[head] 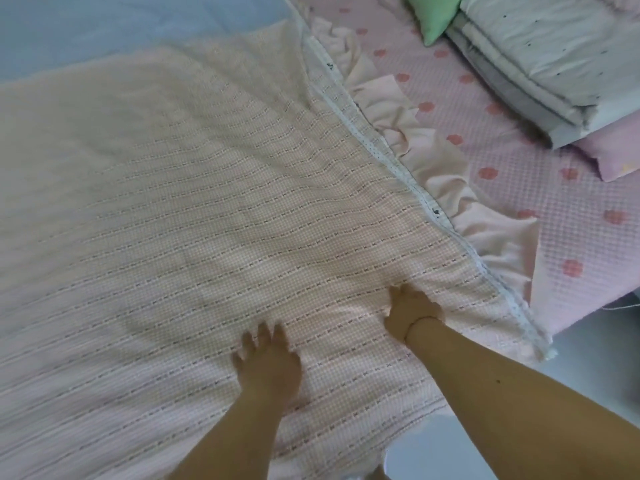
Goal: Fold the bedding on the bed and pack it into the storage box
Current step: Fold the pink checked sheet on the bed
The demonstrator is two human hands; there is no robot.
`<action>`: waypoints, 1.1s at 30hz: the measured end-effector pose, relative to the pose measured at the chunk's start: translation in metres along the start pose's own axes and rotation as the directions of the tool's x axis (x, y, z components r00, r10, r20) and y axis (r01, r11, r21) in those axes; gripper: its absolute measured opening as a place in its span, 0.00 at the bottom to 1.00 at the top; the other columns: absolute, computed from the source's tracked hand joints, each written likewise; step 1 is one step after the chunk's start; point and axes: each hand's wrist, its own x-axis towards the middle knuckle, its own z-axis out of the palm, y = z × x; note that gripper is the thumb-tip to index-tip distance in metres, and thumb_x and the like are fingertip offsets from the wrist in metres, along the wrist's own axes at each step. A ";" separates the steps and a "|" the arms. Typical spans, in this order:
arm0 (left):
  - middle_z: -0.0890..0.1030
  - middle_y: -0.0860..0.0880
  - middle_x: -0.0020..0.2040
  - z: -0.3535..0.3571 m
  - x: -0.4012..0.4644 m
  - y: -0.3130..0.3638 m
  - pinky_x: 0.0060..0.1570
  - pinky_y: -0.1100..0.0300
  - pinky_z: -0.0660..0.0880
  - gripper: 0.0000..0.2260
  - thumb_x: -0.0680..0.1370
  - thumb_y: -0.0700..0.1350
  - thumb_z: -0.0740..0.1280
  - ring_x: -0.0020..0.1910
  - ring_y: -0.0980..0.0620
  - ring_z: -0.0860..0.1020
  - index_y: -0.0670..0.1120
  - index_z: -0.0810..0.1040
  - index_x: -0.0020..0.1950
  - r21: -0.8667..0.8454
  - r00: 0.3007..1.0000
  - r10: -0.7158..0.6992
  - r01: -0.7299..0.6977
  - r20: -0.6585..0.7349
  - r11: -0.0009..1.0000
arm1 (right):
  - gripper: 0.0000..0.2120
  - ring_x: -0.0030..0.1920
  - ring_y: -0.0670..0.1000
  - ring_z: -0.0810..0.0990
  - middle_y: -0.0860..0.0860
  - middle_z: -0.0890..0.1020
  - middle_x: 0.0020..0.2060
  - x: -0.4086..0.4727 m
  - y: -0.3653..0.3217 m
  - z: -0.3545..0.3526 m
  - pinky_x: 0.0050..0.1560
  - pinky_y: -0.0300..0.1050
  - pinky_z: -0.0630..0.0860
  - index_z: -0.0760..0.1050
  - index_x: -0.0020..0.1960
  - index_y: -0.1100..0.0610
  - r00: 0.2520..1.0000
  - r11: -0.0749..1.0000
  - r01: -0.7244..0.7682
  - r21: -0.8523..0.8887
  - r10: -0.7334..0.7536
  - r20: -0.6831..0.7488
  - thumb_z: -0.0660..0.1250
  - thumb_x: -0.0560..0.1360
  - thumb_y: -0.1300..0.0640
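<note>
Quilt (pixel 207 202) (frilled edge rightward) runs lengthwise away; left hand (pixel 268 367) flat, right hand (pixel 412 311) seemingly gripping it.

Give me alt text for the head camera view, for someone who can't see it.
Two bare hands, left hand and right hand, rest on a peach checked quilt spread over a bed, its ruffled edge on a pink flowered sheet. Folded pale bedding and a green pillow lie at the far right.
</note>
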 end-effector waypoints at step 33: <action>0.66 0.46 0.74 0.045 -0.127 -0.455 0.72 0.48 0.59 0.29 0.81 0.60 0.47 0.73 0.47 0.65 0.46 0.57 0.78 -0.237 0.818 -0.573 0.568 0.051 0.788 | 0.15 0.61 0.54 0.74 0.52 0.75 0.60 -0.174 -0.426 0.153 0.57 0.47 0.74 0.74 0.59 0.53 0.820 0.807 0.572 -0.145 -0.561 0.110 0.58 0.76 0.48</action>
